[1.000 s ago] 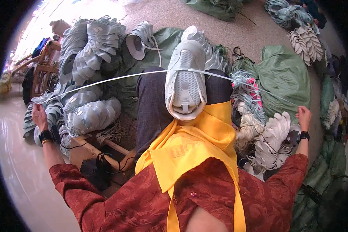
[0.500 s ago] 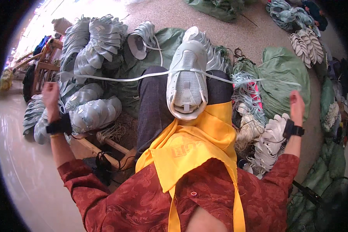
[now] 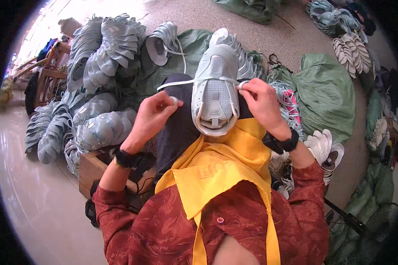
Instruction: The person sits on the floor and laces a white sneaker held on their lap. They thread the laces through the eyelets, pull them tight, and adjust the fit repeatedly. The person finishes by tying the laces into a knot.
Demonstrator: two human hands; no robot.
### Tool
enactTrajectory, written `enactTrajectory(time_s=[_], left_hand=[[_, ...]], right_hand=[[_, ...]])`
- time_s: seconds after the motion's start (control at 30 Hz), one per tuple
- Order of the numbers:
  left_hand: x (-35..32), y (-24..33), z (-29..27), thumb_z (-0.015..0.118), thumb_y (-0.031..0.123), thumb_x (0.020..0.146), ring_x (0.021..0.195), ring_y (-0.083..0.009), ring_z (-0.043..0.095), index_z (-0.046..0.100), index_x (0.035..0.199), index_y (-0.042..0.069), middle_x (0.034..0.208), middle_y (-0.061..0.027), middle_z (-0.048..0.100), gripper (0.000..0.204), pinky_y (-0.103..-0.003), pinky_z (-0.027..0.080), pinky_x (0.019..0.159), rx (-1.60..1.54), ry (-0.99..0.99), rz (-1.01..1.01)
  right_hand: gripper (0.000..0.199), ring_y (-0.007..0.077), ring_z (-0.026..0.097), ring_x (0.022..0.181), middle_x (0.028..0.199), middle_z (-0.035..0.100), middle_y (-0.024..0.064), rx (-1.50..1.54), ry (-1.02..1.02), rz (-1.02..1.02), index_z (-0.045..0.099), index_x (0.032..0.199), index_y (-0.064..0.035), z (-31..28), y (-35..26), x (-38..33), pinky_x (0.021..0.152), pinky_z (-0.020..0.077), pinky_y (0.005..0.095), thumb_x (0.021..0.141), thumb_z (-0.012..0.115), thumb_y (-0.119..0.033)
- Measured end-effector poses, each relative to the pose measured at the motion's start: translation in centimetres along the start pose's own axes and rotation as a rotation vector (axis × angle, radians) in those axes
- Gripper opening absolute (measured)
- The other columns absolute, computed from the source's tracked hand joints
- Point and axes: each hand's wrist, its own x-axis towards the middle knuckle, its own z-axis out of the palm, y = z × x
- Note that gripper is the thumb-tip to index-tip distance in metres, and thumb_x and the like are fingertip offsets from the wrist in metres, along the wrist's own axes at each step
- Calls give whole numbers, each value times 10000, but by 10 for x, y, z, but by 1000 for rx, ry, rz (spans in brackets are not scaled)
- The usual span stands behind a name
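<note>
A pale grey shoe upper (image 3: 216, 101) with perforated mesh rests across my knees, its heel opening towards me. A flat white shoelace (image 3: 181, 82) crosses over it, leading out towards both hands. My left hand (image 3: 157, 112) is closed in a pinch left of the shoe, above my dark trouser leg. The lace runs down to its knuckles, though the fingers partly hide the grip. Close by the shoe's right edge, my right hand (image 3: 262, 102) pinches the lace between thumb and forefinger. White bands wrap a finger on each hand.
Stacked grey uppers (image 3: 112, 53) stand at the left beside a wooden box (image 3: 89, 174). A green sack (image 3: 325, 88) lies at the right near hanks of pale laces (image 3: 284, 95). White uppers (image 3: 318, 143) sit by my right forearm. A yellow apron (image 3: 221, 163) covers my lap.
Both hands have come inward from far out at the sides to near the shoe. The lace, stretched wide before, now shows only a short span across the shoe.
</note>
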Motion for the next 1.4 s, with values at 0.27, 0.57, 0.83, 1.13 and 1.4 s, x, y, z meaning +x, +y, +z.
enactTrajectory(time_s=[0.27, 0.57, 0.83, 1.13, 1.4], left_hand=[[47, -5, 31, 646, 4, 940, 842, -100, 656, 585, 907, -35, 966, -104, 746, 79, -274, 532, 756, 239, 166, 163], [71, -26, 33, 653, -3, 920, 818, -55, 622, 600, 916, -28, 855, -30, 690, 58, -253, 521, 745, 17, 180, 189], [77, -27, 36, 643, -23, 940, 888, -57, 619, 597, 933, -5, 917, -14, 679, 49, -245, 521, 822, -182, 123, 190], [78, -18, 38, 651, 51, 994, 955, -95, 653, 625, 990, 30, 1187, -116, 721, 33, -265, 529, 907, -383, 48, 136], [79, -12, 46, 652, 48, 993, 933, -92, 662, 613, 993, 24, 1120, -95, 728, 46, -264, 533, 908, -437, 87, 134]], right_hand=[[99, 248, 720, 759, 888, 729, 145, 174, 112, 19, 753, 974, -8, 22, 12, 37, 692, 559, 333, 892, 707, -40], [89, 95, 716, 808, 888, 751, 37, 685, 40, 260, 738, 1002, 34, 24, 10, 30, 755, 601, 240, 923, 703, 11], [62, 92, 719, 768, 863, 758, 32, 597, 81, 242, 733, 965, 10, 33, 8, 32, 702, 580, 238, 904, 726, -1], [52, 101, 727, 767, 856, 771, 53, 342, 31, 144, 708, 922, -1, 28, -4, 36, 688, 563, 261, 881, 739, -9], [56, 84, 713, 754, 834, 760, 39, 384, 70, 168, 717, 925, -17, 34, -1, 31, 691, 549, 253, 876, 746, -17]])
